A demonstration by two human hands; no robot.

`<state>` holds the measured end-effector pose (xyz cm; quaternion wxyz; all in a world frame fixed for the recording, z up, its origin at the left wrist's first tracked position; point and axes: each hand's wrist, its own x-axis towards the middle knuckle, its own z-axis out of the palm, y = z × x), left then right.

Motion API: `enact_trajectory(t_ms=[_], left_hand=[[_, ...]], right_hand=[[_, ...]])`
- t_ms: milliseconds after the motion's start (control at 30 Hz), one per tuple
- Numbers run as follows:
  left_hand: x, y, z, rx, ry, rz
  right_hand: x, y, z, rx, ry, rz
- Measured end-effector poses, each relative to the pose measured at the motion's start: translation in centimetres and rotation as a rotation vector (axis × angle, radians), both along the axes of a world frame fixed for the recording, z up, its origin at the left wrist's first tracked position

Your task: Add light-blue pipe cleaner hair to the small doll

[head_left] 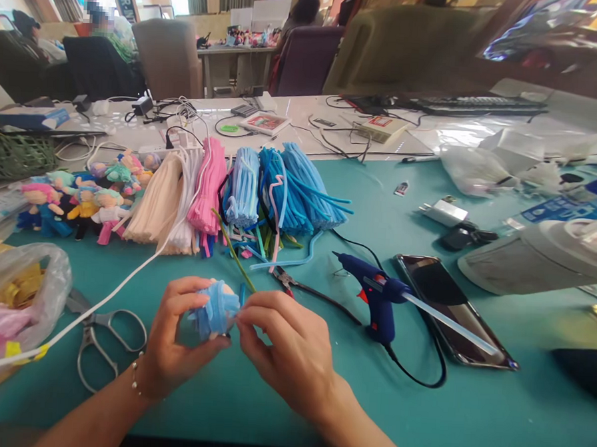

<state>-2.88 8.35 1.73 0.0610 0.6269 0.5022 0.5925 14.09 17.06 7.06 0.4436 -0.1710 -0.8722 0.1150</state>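
Between the thumb and fingers of my left hand (172,333) is a small light-blue pipe-cleaner piece (215,309), with bits of pale peach showing at its edge. My right hand (289,346) has its thumb and fingertips pinched together at the right side of that piece; whether they grip a part of it is hidden. Just beyond lie bundles of pipe cleaners in peach (154,206), pink (209,185), light blue (244,187) and deeper blue (310,187). Red-handled pliers (284,281) rest close behind my right hand.
A blue glue gun (375,291) with its stick lies right, against a phone (454,312). Scissors (95,333) and a plastic bag (50,277) are left. Several small pipe-cleaner dolls (87,202) stand back left. A white cable (130,278) crosses the mat. A grey cup (531,256) lies right.
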Motion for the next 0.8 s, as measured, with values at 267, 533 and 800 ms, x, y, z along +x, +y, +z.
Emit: enact_trajectory(t_ms=[267,533,800], left_hand=[[-0.1,0.0,0.2,0.018,0.073,0.007],[0.0,-0.1,0.7,0.016,0.124,-0.009],[0.0,0.1,1.1,0.059,0.186,-0.015]], right_hand=[[0.1,0.0,0.2,0.129,-0.085,-0.024],[0.5,0.8,0.8,0.173,-0.172,0.076],[0.6,0.6,0.8,0.165,-0.212,0.088]])
